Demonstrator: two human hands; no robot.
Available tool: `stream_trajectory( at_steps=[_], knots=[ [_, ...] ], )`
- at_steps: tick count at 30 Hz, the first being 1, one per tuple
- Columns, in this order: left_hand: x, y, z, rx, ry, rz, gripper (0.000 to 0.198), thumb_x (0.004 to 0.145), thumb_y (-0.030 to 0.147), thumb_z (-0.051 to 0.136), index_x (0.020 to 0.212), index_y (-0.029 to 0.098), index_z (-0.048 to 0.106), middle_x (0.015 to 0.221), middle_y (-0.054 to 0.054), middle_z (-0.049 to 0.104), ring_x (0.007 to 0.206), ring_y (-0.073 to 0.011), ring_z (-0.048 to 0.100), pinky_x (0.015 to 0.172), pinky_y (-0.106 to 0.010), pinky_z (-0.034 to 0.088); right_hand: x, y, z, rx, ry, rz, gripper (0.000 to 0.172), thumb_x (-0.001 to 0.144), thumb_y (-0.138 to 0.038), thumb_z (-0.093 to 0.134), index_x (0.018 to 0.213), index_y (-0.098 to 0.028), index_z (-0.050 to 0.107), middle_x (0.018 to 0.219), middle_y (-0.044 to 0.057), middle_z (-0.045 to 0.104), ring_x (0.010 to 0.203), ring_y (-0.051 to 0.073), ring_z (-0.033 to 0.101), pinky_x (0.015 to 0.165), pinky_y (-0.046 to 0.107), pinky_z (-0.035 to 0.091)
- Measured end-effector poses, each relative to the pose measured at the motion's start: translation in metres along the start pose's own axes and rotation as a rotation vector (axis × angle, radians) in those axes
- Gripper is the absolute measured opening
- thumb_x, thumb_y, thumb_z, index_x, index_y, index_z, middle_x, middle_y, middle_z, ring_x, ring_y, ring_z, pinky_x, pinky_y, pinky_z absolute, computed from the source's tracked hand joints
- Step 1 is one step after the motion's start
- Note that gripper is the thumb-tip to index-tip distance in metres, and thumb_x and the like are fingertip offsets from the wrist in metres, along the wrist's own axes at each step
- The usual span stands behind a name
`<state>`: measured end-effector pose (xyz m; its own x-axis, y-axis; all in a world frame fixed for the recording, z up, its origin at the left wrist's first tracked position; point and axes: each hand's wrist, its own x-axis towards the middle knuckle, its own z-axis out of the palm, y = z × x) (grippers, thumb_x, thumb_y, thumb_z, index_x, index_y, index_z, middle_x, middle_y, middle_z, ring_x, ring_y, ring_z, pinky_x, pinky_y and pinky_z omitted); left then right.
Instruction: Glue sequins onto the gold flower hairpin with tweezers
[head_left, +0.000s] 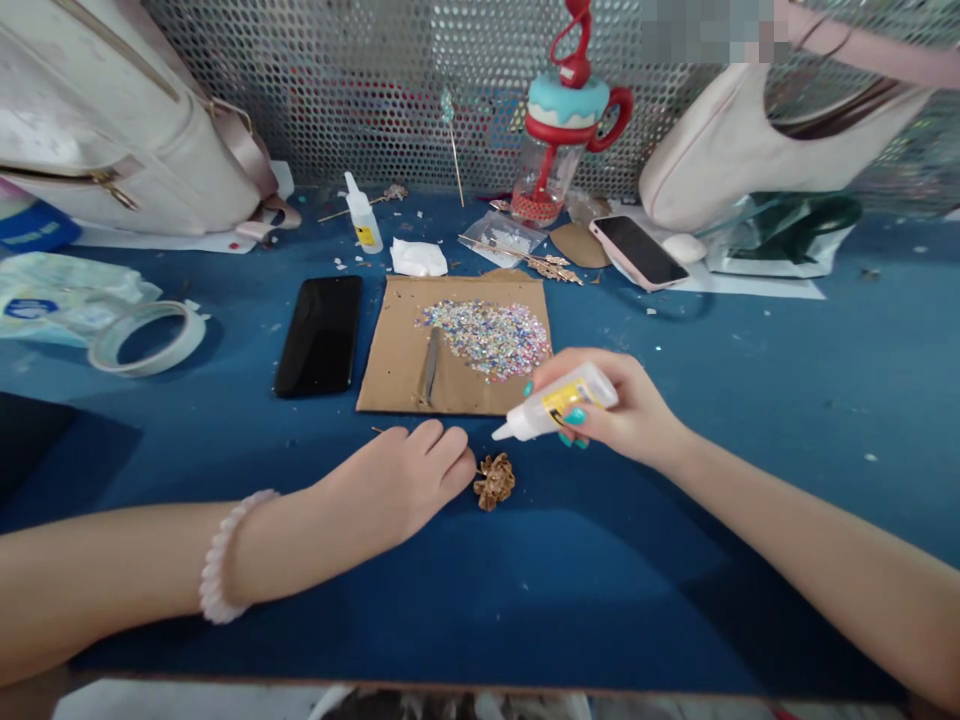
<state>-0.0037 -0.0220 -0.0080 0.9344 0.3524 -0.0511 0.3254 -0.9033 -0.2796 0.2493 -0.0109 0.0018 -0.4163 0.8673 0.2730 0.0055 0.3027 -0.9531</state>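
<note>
My right hand [622,410] is wrapped round a small glue bottle [566,398] with a yellow label, tilted so its white nozzle points down to the left. Just below that tip is a gold metal flower [495,482], apart from the nozzle. My left hand [416,475] is closed on the flower's thin stick, whose end shows past the fingers at the far side. Beyond both hands lies a cardboard sheet [394,345] bearing a spread of glittering multicoloured rhinestones [491,335] and a pair of grey tweezers [431,365].
Left of the cardboard are a black phone [319,335] and a tape roll [148,338]. Behind stand another glue bottle [363,215] and a red-lidded cup [555,140]. A pink-edged phone [639,252] lies back right. Bags [150,120] flank the perforated metal screen [360,90].
</note>
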Motion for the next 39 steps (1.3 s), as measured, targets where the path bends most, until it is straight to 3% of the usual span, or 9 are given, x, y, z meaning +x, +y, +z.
stream_trajectory(
  at_steps=[5,11,31,39],
  knots=[
    [0.0,-0.005,0.001,-0.054,0.028,0.039,0.021,0.083,0.005,0.042,0.1,0.012,0.051,0.093,-0.009,0.052,0.071,-0.0215,0.049,0.049,-0.031,0.034,-0.032,0.001,0.001,-0.032,0.167,-0.02,0.018,0.078,-0.032,0.071,0.092,-0.021,0.066,0.088,0.002,0.064,0.053,0.006,0.057,0.044,0.016,0.044],
    [0.001,-0.01,0.004,-0.084,0.024,0.051,0.011,0.086,0.009,0.043,0.095,0.014,0.049,0.09,-0.007,0.05,0.073,-0.0218,0.048,0.052,-0.032,0.034,-0.03,0.009,0.004,0.025,0.077,0.086,0.018,0.081,-0.032,0.067,0.093,-0.019,0.063,0.074,0.0,0.06,0.047,0.006,0.054,0.04,0.015,0.04],
    [0.001,-0.013,0.011,-0.118,0.091,0.048,0.011,0.084,0.009,0.042,0.09,0.016,0.048,0.08,-0.005,0.047,0.066,-0.02,0.044,0.049,-0.032,0.026,-0.029,0.01,0.002,-0.099,0.078,0.113,0.023,0.075,-0.034,0.068,0.092,-0.022,0.059,0.077,0.0,0.059,0.058,0.009,0.051,0.049,0.016,0.04],
    [0.003,-0.019,0.006,-0.186,0.09,0.076,0.011,0.083,0.007,0.046,0.085,0.017,0.048,0.079,-0.003,0.048,0.064,-0.0186,0.045,0.049,-0.032,0.03,-0.029,0.005,0.002,-0.108,0.086,0.189,0.022,0.079,-0.039,0.064,0.092,-0.021,0.059,0.073,0.0,0.058,0.054,0.009,0.049,0.046,0.018,0.039]
  ],
)
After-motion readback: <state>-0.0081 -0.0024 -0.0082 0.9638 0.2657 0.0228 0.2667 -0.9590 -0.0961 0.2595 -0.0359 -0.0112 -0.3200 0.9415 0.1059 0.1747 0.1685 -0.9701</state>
